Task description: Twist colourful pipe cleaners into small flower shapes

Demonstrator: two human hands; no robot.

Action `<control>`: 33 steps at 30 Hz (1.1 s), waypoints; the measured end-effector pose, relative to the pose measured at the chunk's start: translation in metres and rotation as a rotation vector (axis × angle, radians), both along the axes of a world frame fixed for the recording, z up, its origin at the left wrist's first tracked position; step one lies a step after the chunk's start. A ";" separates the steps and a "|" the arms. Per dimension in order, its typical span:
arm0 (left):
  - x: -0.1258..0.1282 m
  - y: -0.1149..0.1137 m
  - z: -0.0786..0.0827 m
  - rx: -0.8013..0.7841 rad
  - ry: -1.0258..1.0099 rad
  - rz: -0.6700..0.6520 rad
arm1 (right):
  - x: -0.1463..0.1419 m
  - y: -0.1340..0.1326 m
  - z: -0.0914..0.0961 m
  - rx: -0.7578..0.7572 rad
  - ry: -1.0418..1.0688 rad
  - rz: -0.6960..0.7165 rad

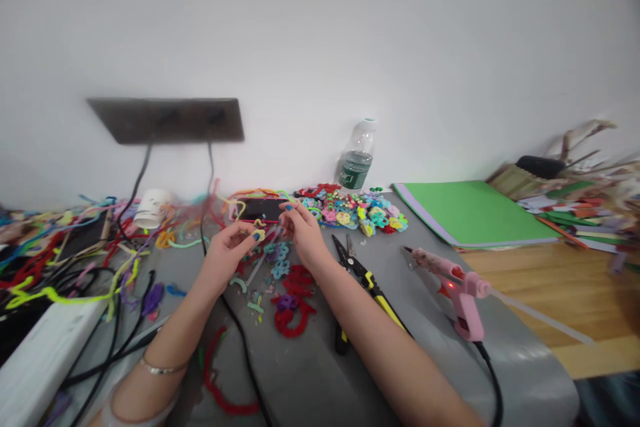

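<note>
My left hand (227, 250) and my right hand (301, 227) are raised over a grey mat (320, 373), close together. Both pinch a small yellow pipe-cleaner loop (259, 223) between their fingertips. Below the hands lie blue pipe-cleaner flowers (279, 261) and red pipe-cleaner shapes (295, 300). A heap of finished coloured flowers (357, 210) sits just beyond my right hand.
Black-and-yellow pliers (367, 287) lie right of my right arm. A pink glue gun (457, 287) stands further right with its cord. Loose pipe cleaners (60, 260), cables and a paper cup (153, 208) crowd the left. A water bottle (357, 157), a dark phone (263, 209) and green sheets (470, 213) lie behind.
</note>
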State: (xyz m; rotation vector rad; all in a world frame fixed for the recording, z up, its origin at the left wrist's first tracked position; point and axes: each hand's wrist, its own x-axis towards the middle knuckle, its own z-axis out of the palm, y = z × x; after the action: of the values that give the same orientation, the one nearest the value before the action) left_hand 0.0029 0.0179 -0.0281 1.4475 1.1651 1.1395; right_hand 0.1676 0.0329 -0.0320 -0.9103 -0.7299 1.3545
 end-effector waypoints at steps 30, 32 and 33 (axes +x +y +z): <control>0.006 -0.010 0.005 0.250 0.687 -0.378 | 0.001 0.001 -0.001 0.021 -0.060 -0.021; 0.006 -0.010 0.005 0.257 0.699 -0.375 | 0.001 0.001 -0.001 0.021 -0.063 -0.017; 0.006 -0.010 0.005 0.258 0.697 -0.370 | 0.001 0.001 -0.001 0.022 -0.064 -0.016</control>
State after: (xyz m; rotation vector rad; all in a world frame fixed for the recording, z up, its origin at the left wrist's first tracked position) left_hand 0.0089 0.0079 -0.0236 2.2578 1.1468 0.5415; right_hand 0.1686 0.0336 -0.0325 -0.9433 -0.7838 1.3061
